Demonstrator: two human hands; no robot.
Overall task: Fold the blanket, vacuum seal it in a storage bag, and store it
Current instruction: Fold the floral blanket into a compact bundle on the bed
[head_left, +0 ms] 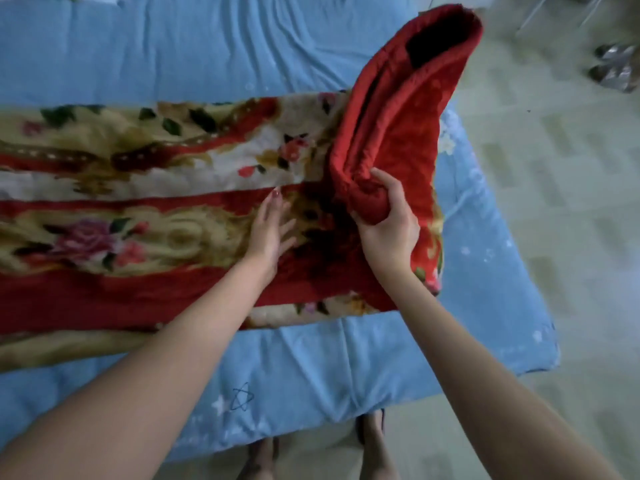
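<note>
A thick blanket (145, 188), red with cream and floral patterns, lies folded into a long strip across the bed, running off the left edge of view. Its right end is lifted and curled up, showing the plain red underside. My right hand (384, 216) grips the lower edge of that raised red end. My left hand (272, 230) rests flat on the strip just left of the lifted part, fingers spread, holding nothing. No storage bag is in view.
The blanket lies on a bed with a light blue starred sheet (311, 372). Its right edge borders a pale tiled floor (571, 202). A pair of silvery shoes (613, 67) sits at the top right. My feet stand at the bed's near edge.
</note>
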